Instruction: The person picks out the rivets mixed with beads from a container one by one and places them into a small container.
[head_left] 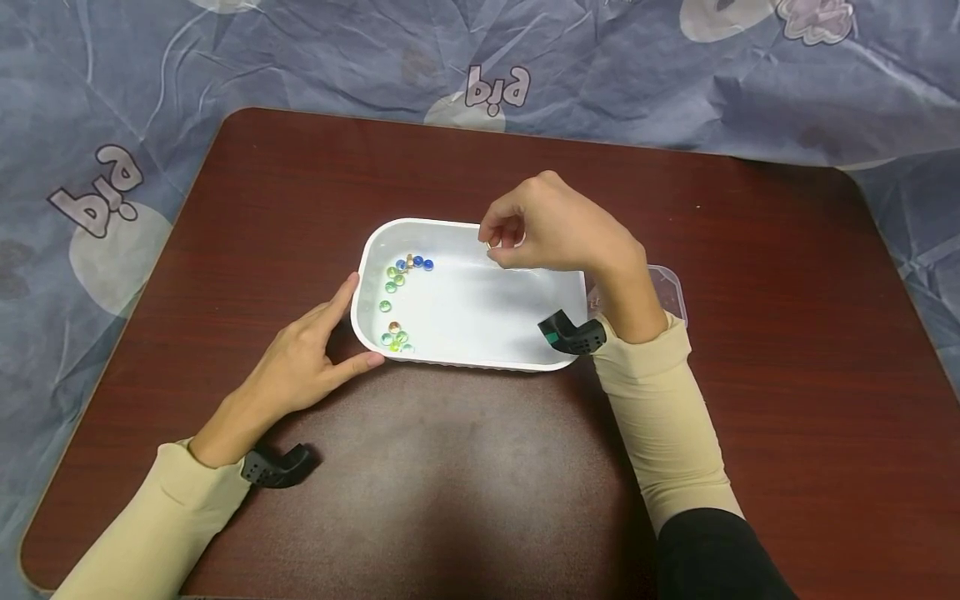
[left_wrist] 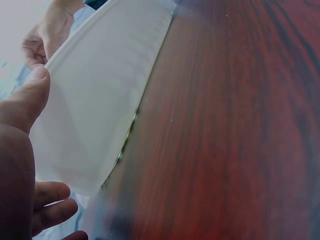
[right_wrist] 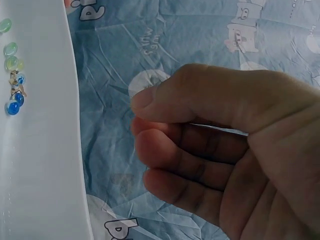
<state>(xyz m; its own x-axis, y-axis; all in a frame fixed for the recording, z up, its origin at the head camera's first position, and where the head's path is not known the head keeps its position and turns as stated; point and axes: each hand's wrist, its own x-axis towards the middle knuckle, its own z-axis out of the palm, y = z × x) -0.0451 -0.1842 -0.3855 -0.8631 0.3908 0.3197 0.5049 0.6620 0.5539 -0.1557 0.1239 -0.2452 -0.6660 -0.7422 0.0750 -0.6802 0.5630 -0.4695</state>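
Observation:
A white tray (head_left: pixel 480 329) holds glass marbles (head_left: pixel 391 287) in blue, green and amber, along with small gold-coloured pieces (head_left: pixel 409 262), all near its left end. The left hand (head_left: pixel 300 358) rests against that end, fingers extended and thumb on the near corner; its thumb touches the tray's rim (left_wrist: pixel 62 52) in the left wrist view. Over the tray's far right part, the right hand (head_left: pixel 558 225) has thumb and forefinger pinched together with a tiny pale thing (head_left: pixel 491 245) between the tips. The right wrist view shows the hand (right_wrist: pixel 215 135) with fingers bent, the pinched thing hidden there.
A clear plastic container or lid (head_left: pixel 669 292) lies at the tray's right, partly behind the right wrist. The dark red wooden table (head_left: pixel 450 467) has rounded corners. Beyond its far edge hangs wrinkled blue-grey printed cloth (head_left: pixel 360 58).

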